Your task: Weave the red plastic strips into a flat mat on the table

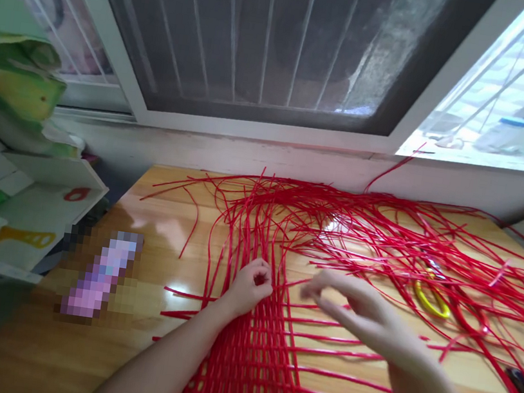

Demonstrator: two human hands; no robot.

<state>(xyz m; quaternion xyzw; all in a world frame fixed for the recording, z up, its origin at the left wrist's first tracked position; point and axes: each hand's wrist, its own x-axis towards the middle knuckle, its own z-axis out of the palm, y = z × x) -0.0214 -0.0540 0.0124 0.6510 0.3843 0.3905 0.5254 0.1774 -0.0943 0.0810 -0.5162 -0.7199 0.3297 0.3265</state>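
Note:
A woven mat of red plastic strips (251, 358) lies on the wooden table (143, 349) in front of me, with long loose red strips (382, 239) fanning out toward the window. My left hand (249, 289) rests at the top edge of the woven part, fingers curled and pinched on red strips. My right hand (356, 310) hovers just to the right, over the side strips, fingers bent and pinched together near a strip; it is slightly blurred.
Yellow-handled scissors (430, 298) lie under the loose strips at right. A blurred-out pink object (99, 274) lies on the table at left. White shelves (20, 214) with green items stand at the left edge. A barred window (264, 41) sits behind the table.

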